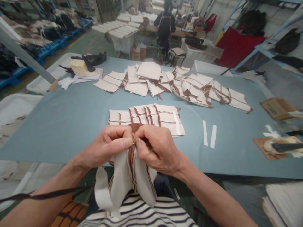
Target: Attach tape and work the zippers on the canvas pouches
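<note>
Between my two hands hangs a cream fabric piece with brown-edged seams, close to my body at the table's front edge. My left hand pinches its top edge near the middle seam. Right beside it, my right hand is also closed on the same edge, with thumb and fingers pressed together. The fingertips nearly meet, and they hide the exact spot they grip. A loose white strip dangles at the fabric's left side. Just beyond my hands lies a row of overlapping cream pieces with brown trim.
A heap of similar cream pieces spreads along the back of the blue-grey table. Two white strips lie to the right. A cardboard box stands at the right edge. Another person is in the background.
</note>
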`<state>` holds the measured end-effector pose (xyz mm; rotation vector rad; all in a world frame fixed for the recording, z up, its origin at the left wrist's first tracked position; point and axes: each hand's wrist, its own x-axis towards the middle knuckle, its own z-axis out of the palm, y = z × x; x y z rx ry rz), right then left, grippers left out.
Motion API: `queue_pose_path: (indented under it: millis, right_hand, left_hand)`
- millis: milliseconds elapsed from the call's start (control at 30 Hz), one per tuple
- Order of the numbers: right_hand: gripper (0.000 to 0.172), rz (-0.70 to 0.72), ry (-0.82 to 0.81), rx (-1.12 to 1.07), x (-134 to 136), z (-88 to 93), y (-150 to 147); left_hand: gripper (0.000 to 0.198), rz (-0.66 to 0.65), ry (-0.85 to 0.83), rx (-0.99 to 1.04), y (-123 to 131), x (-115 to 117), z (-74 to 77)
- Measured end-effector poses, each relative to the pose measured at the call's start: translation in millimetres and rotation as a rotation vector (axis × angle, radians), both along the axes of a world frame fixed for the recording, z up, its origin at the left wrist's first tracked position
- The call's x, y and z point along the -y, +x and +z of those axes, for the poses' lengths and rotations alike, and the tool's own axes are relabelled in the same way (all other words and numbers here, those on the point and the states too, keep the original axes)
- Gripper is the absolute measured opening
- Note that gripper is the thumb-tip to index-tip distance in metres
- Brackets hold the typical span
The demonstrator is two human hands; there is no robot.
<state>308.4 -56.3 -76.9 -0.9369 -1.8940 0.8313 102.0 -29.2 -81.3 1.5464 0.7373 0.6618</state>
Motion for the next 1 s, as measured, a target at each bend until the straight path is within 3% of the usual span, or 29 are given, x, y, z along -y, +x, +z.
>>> queue_pose_path:
  millis: [167,300,433,567,700,867,1000]
  right_hand:
    - [0.019,0.007,-0.025,0.001,-5,-6.1,2]
    - [0.02,0.033,0.01,0.015,-9,-12.0,6]
    - [0.019,0.057,0.056,0.027,-10,-7.5,9]
    - [0.019,0.121,0.145,0.039,-14,1.4,12]
    - [0.034,0.182,0.049,0.089,-25,-8.0,26]
    - [0.027,0.146,-0.023,0.0,-23,-21.9,43]
    - [0.02,0.128,0.078,0.003,-13,-7.5,43]
  left_hand:
    - [0.054,-0.024,-0.119,0.02,-1,-6,-3.6]
    - [0.055,0.0,-0.09,-0.023,-7,-14,-0.5]
    - [0.048,-0.088,0.025,-0.138,-9,-23,10.2]
    - [0.037,-0.162,0.167,-0.202,-6,-20,30.2]
    - [0.03,-0.154,0.364,-0.165,-12,-9,45.4]
    - [0.037,-0.023,0.488,-0.149,-44,-11,43.3]
    - [0.02,0.021,0.532,-0.36,-57,-19,38.5]
